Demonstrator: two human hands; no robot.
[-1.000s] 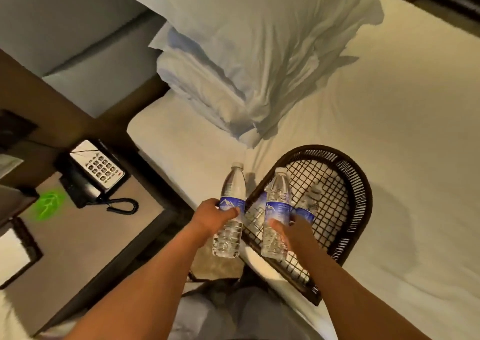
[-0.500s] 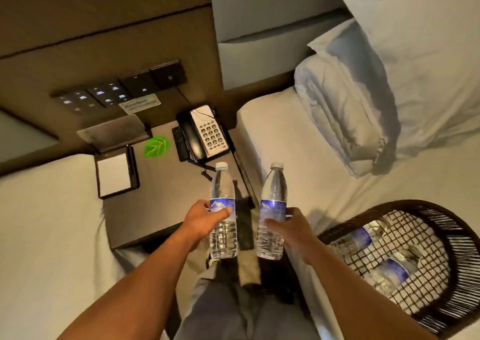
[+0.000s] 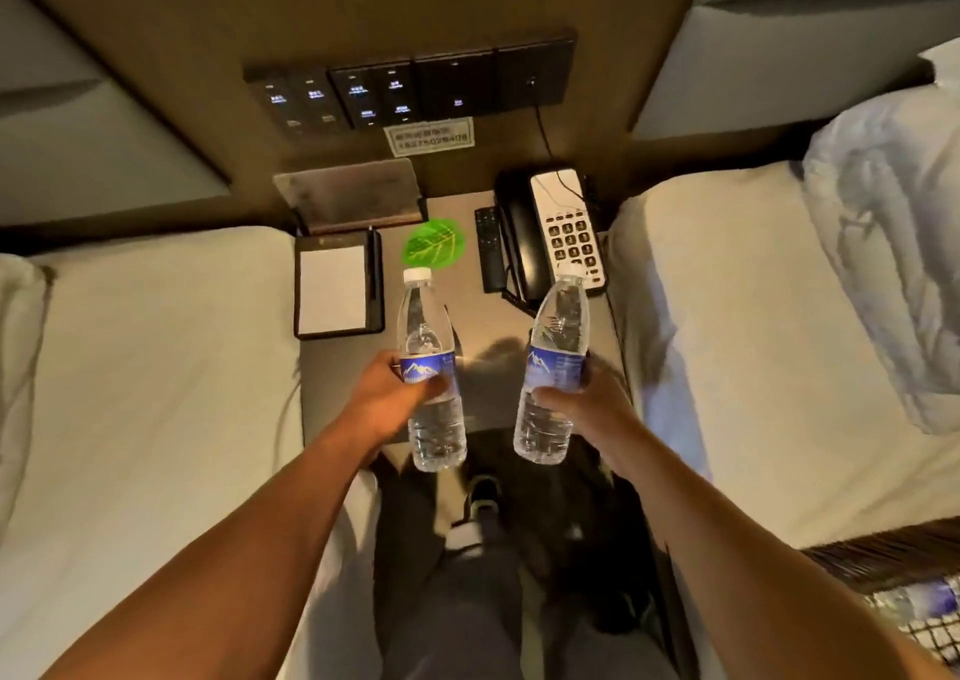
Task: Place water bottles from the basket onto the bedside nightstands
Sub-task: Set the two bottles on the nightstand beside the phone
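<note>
Left hand (image 3: pixel 387 393): fingers wrapped round the blue label of the left bottle (image 3: pixel 431 373), held upright over the front edge of the nightstand (image 3: pixel 493 331), centre of frame
Right hand (image 3: pixel 587 399): fingers closed on the right bottle (image 3: pixel 553 367), cap tilted slightly right, in front of the telephone (image 3: pixel 550 232)
Nightstand: between two white beds; carries a notepad (image 3: pixel 332 287), remote (image 3: pixel 489 248), green leaf card (image 3: pixel 434 245), telephone at upper centre
Basket (image 3: pixel 883 555): dark wicker, lower right edge of frame, on the right bed; a further bottle (image 3: pixel 919 596) lies inside
</note>
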